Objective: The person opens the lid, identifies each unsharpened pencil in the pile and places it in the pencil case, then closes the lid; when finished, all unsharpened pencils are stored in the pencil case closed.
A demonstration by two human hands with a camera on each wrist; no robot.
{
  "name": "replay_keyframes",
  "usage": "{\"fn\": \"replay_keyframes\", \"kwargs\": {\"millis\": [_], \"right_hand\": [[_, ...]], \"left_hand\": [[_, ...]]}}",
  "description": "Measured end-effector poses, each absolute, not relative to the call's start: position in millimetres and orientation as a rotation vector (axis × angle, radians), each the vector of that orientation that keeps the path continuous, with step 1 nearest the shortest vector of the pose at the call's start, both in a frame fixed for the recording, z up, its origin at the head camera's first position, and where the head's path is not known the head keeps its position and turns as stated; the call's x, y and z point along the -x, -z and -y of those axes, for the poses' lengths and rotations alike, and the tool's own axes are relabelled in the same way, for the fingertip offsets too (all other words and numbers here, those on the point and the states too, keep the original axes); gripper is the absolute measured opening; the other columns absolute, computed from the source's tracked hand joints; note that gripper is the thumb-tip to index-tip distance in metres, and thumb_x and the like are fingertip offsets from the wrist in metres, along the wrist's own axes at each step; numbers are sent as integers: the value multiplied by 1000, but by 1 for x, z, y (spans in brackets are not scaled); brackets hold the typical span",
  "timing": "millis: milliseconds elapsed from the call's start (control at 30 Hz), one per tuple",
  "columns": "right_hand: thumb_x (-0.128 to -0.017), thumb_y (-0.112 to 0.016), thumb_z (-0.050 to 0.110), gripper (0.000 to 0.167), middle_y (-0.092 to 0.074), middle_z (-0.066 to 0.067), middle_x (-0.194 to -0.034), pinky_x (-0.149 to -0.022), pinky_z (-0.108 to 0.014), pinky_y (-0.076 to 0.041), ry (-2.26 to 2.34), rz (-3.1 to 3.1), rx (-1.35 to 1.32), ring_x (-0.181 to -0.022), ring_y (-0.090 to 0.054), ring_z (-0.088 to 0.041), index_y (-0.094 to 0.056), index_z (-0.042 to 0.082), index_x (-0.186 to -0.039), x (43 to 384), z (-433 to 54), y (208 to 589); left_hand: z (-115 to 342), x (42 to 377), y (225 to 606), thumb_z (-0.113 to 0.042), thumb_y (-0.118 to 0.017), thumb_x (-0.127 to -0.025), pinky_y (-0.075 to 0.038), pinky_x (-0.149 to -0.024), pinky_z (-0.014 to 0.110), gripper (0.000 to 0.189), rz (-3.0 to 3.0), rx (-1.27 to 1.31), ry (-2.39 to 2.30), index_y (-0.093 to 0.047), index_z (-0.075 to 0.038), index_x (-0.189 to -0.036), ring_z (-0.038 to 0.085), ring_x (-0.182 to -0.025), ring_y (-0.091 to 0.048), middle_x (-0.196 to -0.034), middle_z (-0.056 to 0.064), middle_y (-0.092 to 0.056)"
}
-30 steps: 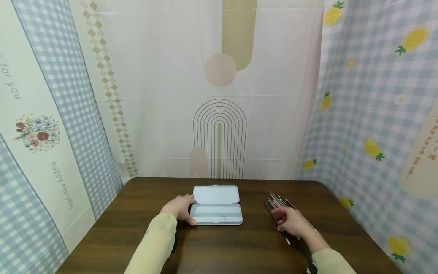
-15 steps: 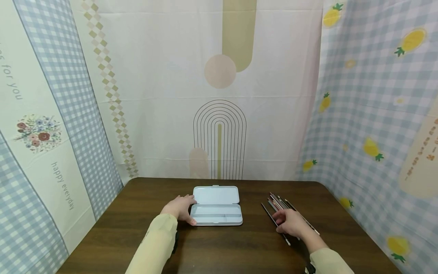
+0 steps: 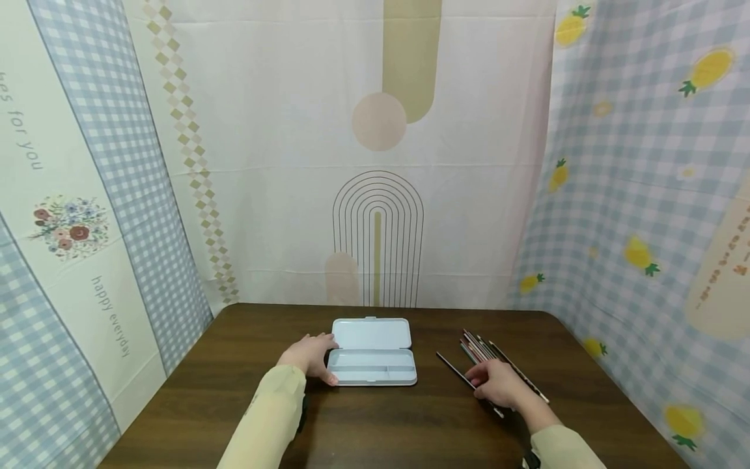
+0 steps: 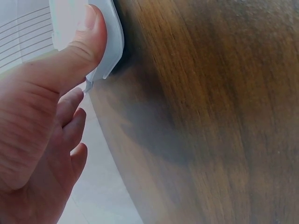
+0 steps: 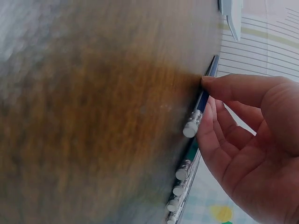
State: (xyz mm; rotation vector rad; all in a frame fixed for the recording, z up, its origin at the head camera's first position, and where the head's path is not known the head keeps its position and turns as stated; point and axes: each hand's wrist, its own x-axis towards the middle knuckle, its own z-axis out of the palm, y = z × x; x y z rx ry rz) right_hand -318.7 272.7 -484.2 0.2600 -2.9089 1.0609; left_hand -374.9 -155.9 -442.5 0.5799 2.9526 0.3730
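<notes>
A pale blue pencil case [image 3: 375, 382] lies on the table with its lid [image 3: 372, 333] raised back, its divided tray bare. At its left end my left hand [image 3: 308, 357] holds it, thumb over the front corner and fingers by the hinge side. In the left wrist view the thumb [image 4: 86, 44] presses the case's rim [image 4: 113, 44]. My right hand [image 3: 500, 383] pinches a dark pencil [image 3: 452, 366] between thumb and fingers; its white eraser [image 5: 190, 129] shows in the right wrist view. Beneath and beside that hand lie several more pencils [image 3: 479, 349], partly hidden.
A brown wooden table [image 3: 375, 426] bears everything. Behind it hangs a pale patterned cloth [image 3: 281, 195], with checked cloths at the left and right [image 3: 615, 195]. One pencil [image 3: 521, 372] lies along the pile's right side.
The dark pencil in my right hand has come away from the pile, its far end swinging left toward the case. My left hand and the case have stayed put.
</notes>
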Motion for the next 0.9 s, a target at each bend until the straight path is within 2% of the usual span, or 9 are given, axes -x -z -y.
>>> {"fn": "replay_keyframes", "kwargs": {"millis": [400, 700, 900], "right_hand": [[-76, -78, -11, 31, -71, 2, -87, -77, -36, -52, -1046, 2931, -265, -84, -63, -13, -80, 3, -103, 318, -269, 482], [-78, -77, -12, 29, -71, 2, -89, -79, -38, -53, -1043, 2930, -240, -85, -63, -14, -79, 3, -104, 317, -267, 482], [-78, -78, -12, 29, -71, 2, -89, -79, -37, -53, -1044, 2921, -219, -85, -63, -15, -79, 2, -103, 315, -268, 483]], "left_hand": [[152, 372, 437, -31, -100, -75, -27, -125, 56, 79, -2951, -536, -364, -67, -5, -142, 45, -147, -46, -158, 19, -52], [155, 370, 437, -33, -101, -75, -40, -116, 60, 80, -2955, -505, -401, -66, -9, -143, 47, -143, -48, -157, 15, -55], [152, 368, 435, -31, -101, -74, -40, -116, 60, 81, -2961, -532, -391, -67, -7, -143, 47, -141, -51, -155, 16, -57]]}}
